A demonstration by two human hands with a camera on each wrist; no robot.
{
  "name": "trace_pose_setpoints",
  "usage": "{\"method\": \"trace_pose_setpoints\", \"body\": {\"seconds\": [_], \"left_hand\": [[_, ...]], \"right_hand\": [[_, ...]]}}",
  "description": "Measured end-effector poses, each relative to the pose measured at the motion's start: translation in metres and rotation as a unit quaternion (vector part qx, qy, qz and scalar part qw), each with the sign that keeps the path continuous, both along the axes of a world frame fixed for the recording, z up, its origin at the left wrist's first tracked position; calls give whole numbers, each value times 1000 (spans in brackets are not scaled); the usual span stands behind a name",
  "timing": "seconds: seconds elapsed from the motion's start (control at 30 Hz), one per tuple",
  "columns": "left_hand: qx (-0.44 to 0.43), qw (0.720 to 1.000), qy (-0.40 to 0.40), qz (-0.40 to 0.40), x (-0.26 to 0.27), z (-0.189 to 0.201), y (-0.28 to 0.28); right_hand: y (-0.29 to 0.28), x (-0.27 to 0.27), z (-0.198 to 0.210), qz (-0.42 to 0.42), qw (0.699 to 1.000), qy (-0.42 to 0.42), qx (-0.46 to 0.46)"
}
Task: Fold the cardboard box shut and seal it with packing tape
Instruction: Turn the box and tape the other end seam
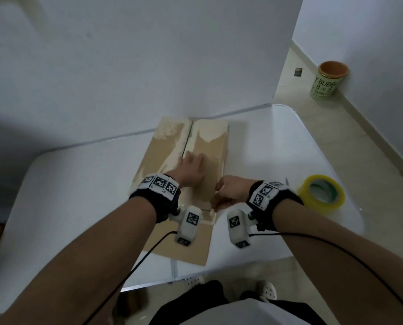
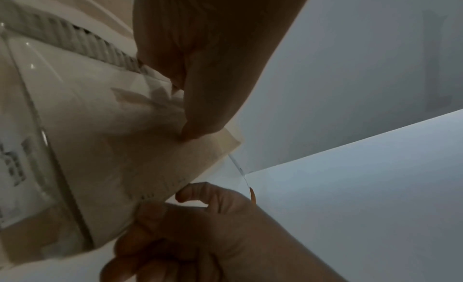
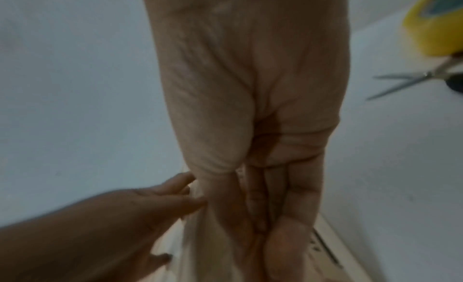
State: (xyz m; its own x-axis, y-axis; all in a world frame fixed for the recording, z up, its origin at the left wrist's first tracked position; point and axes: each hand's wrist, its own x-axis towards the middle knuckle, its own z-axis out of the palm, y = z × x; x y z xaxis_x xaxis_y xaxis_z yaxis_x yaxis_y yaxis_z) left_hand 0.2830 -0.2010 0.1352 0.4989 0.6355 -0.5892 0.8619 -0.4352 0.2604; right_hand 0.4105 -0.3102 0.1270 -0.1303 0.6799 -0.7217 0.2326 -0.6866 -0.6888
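Right hand (image 1: 228,191) at near box (image 1: 184,174) corner, grip unclear; left hand (image 1: 192,171) flat on flaps. I'd keep seam pressed before fetching tape roll (image 1: 322,194).

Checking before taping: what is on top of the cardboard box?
Only the left hand, fingers flat across the closed top flaps of the cardboard box. No tape crosses the seam; whatever lies under the palm is hidden.

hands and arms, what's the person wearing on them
Bare forearms, no sleeves. The left hand and right hand are gloveless. Each wrist carries a black band with square black-and-white coded tags, plus a white camera pod with a thin black cable trailing back.
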Motion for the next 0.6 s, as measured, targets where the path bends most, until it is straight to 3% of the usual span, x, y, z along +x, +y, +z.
{"method": "trace_pose_setpoints", "body": {"seconds": [0.1,0.17,0.3,0.43,0.5,0.6], "left_hand": [[25,999,23,15,2,-6,-12],[50,997,57,17,11,-7,-26],[79,992,96,-1,20,-6,-40],[66,990,95,-76,-1,-6,-48],[64,983,91,-145,-12,-7,-52],[57,968,79,-229,-27,-3,-44]], "right_hand": [[-1,1,0,-39,998,49,-15],[-4,9,2,-50,998,34,-11],[-3,42,-1,-132,989,-67,12],[9,74,-9,-267,931,-228,100],[17,78,-3,-271,908,-292,130],[24,73,7,-228,909,-323,132]]}}
